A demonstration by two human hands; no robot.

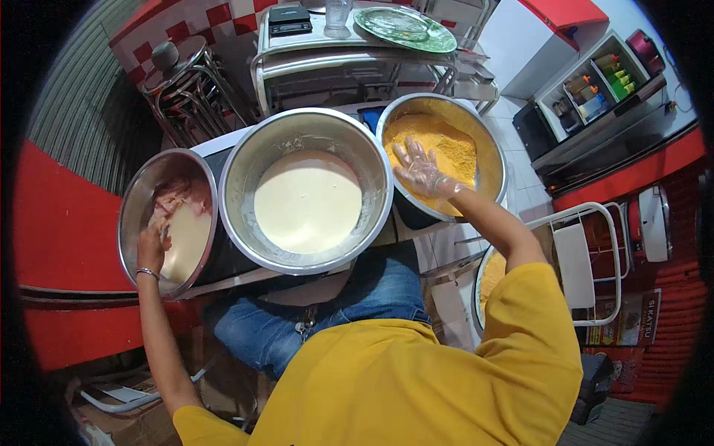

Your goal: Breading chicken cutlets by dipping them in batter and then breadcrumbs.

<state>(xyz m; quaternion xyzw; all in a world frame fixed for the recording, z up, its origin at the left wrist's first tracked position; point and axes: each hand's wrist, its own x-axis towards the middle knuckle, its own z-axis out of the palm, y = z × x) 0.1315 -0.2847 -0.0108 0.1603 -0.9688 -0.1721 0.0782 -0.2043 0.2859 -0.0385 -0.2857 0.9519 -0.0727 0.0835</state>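
My left hand [152, 245], with a bracelet at the wrist, reaches into a metal basin [129, 223] on the left. Its fingers are curled at the edge of pale pink raw meat [181, 196], and whether they grip a piece cannot be made out. Pale liquid lies beside the meat. In the middle, a large metal basin [237, 206] holds smooth cream-coloured batter [307, 203]. On the right, my right hand [419, 170], in a clear plastic glove, rests with spread fingers on orange-yellow crumbs [454, 148] in another metal basin [498, 161].
Behind the basins stands a metal trolley [357, 69] with a green patterned plate [405, 29], a clear cup [337, 14] and a black scale [290, 21]. Stacked metal stools [189, 83] are at back left. Near my right elbow are more yellow crumbs [492, 276] and a white-framed chair [574, 262].
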